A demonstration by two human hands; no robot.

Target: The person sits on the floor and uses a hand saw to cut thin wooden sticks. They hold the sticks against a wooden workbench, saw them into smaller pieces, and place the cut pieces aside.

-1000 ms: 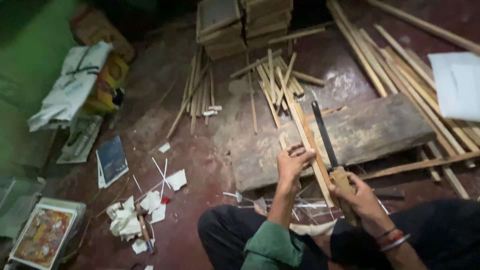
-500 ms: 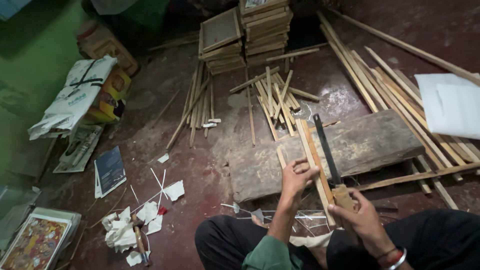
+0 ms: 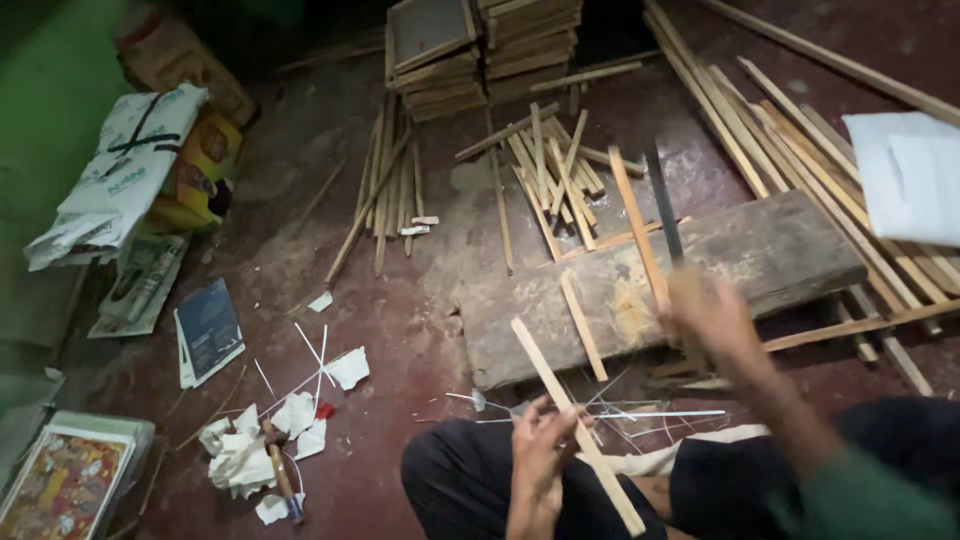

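The fingers of the left hand curl round a pale wooden strip, holding it slanted over the lap, its upper end near the front edge of the thick plank on the floor; the right hand is blurred with motion, so I cannot tell how its fingers sit, though it seems to grip the handle of a long dark blade raised above the plank; two more strips lie on the plank.

The step in hand looks like chopping or trimming strips on the plank as a block; the next move calls for setting the held strip flat on the plank, left fingers well back from the blade's path.

Half a second ago the left hand pressed a strip on the plank beside the blade; now it has drawn back to the lap with a strip, and the blade has lifted.
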